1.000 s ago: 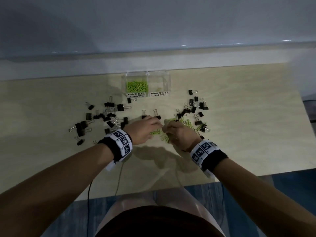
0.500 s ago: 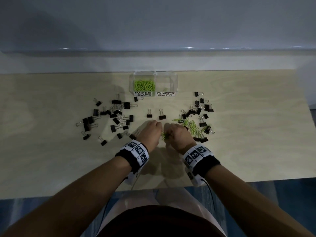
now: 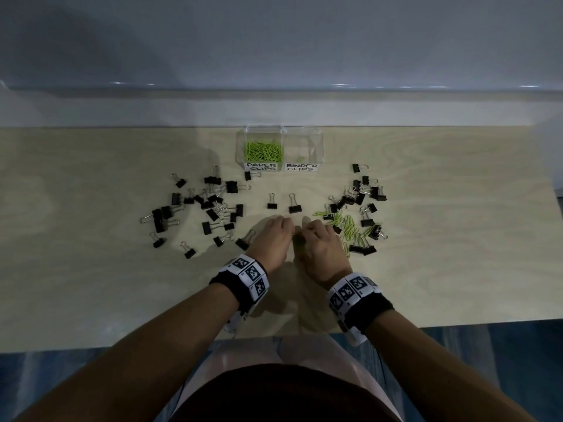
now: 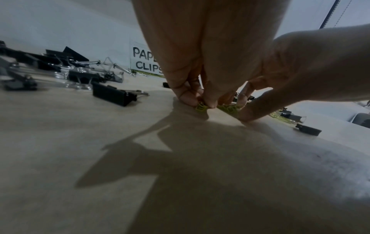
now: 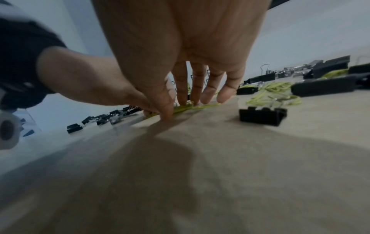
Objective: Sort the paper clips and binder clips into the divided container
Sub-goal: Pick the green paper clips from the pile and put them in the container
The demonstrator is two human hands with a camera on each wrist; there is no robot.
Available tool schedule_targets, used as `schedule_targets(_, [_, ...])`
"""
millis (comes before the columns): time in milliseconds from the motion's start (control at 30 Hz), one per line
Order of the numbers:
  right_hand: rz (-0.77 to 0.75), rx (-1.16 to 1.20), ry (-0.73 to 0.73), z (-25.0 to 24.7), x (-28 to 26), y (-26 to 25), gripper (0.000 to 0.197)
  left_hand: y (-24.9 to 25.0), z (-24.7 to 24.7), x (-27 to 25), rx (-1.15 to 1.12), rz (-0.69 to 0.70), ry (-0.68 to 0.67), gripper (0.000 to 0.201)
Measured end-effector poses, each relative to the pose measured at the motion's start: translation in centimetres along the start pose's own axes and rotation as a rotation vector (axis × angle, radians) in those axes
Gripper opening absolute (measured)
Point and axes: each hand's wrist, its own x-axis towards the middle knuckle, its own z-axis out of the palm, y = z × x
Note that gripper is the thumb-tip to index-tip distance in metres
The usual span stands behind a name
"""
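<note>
Together, the left hand and right hand pinched green paper clips against the table — best gathered tightly before lifting toward the divided container beyond.

The light wooden table holds a clear box, lots of black binder clips and green paper clips.

The left hand pinches green paper clips against the table; the right hand touches down beside it. Binder clips lie left, before the "PAPER CLIPS" label.
</note>
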Motion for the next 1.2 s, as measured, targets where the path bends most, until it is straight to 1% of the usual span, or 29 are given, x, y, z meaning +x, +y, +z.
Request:
schedule_targets(167, [-0.041, 0.106, -0.033, 0.5, 1.2, 0.1, 0.019, 0.5, -0.2, -0.2, 0.023, -0.032, 0.004, 0.026])
schedule_targets(233, [-0.061, 0.123, -0.045, 0.5, 1.6, -0.1, 0.026, 0.4, -0.3, -0.5, 0.053, -0.024, 0.007, 0.027])
schedule_targets(300, [-0.078, 0.118, -0.062, 0.4, 1.7, -0.1, 0.027, 0.0, -0.4, -0.7, 0.071, -0.014, 0.004, 0.029])
schedule_targets(333, [-0.074, 0.118, -0.087, 0.1, 1.9, 0.0, 0.025, -0.2, -0.5, -0.7, 0.058, -0.021, 0.003, 0.03])
schedule_targets(400, [-0.002, 0.129, -0.14, -0.3, 2.6, 0.4, 0.015, -0.9, -1.0, -0.5, -0.047, -0.073, 0.022, 0.031])
schedule_targets(467, [0.107, 0.195, -0.132, -1.1, 3.9, 0.6, 0.01, -1.4, -2.5, 0.3, -0.171, -0.134, 0.085, 0.028])
schedule_targets(500, [0.15, 0.237, -0.103, -1.7, 4.8, 0.4, 0.014, -1.7, -3.6, 0.9, -0.217, -0.151, 0.135, 0.024])
schedule_targets(567, [0.187, 0.306, -0.042, -3.4, 7.2, -0.5, 0.021, -2.2, -6.3, 2.7, -0.284, -0.184, 0.24, 0.018])
schedule_targets(600, [0.179, 0.325, -0.015, -4.3, 8.7, -1.1, 0.021, -2.6, -7.8, 3.7, -0.305, -0.209, 0.287, 0.015])
schedule_targets(667, [0.153, 0.294, 0.02, -5.7, 12.3, -2.4, 0.014, -3.2, -10.3, 5.9, -0.31, -0.267, 0.365, 0.016])
schedule_targets(733, [0.127, 0.203, 0.046, -6.4, 15.9, -3.6, 0.007, -3.9, -12.0, 8.0, -0.306, -0.33, 0.408, 0.019])
schedule_targets(767, [0.12, 0.157, 0.037, -6.5, 17.3, -4.1, 0.009, -4.2, -12.5, 8.8, -0.316, -0.369, 0.405, 0.02])
schedule_targets(833, [0.112, 0.068, -0.048, -6.5, 19.0, -4.8, 0.015, -4.7, -12.8, 10.1, -0.317, -0.433, 0.358, 0.022])
schedule_targets(867, [0.107, 0.047, -0.091, -6.5, 19.3, -4.9, 0.018, -4.9, -12.7, 10.4, -0.296, -0.437, 0.33, 0.022])
schedule_targets(900, [0.094, 0.043, -0.112, -6.5, 19.3, -4.8, 0.021, -5.0, -12.6, 10.5, -0.267, -0.419, 0.313, 0.022])
schedule_targets(933, [0.067, 0.045, -0.102, -6.5, 19.0, -4.5, 0.023, -5.1, -12.5, 10.4, -0.233, -0.383, 0.307, 0.023])
schedule_targets(1033, [-0.038, 0.098, -0.002, -6.7, 15.9, -2.7, 0.023, -4.7, -11.7, 7.9, -0.136, -0.228, 0.338, 0.024])
schedule_targets(1067, [-0.052, 0.116, 0.004, -6.5, 14.4, -1.6, 0.021, -4.5, -10.9, 6.5, -0.127, -0.17, 0.333, 0.024])
schedule_targets(1100, [-0.046, 0.125, -0.016, -6.3, 12.5, -0.7, 0.021, -4.4, -9.9, 5.0, -0.141, -0.111, 0.291, 0.026])
schedule_targets(1133, [-0.02, 0.125, -0.063, -5.9, 10.4, 0.4, 0.02, -4.2, -8.8, 3.5, -0.157, -0.049, 0.209, 0.03])
schedule_targets(1200, [0.014, 0.109, -0.179, -4.8, 6.3, 2.3, 0.022, -4.3, -6.6, 1.2, -0.139, 0.083, -0.02, 0.042])
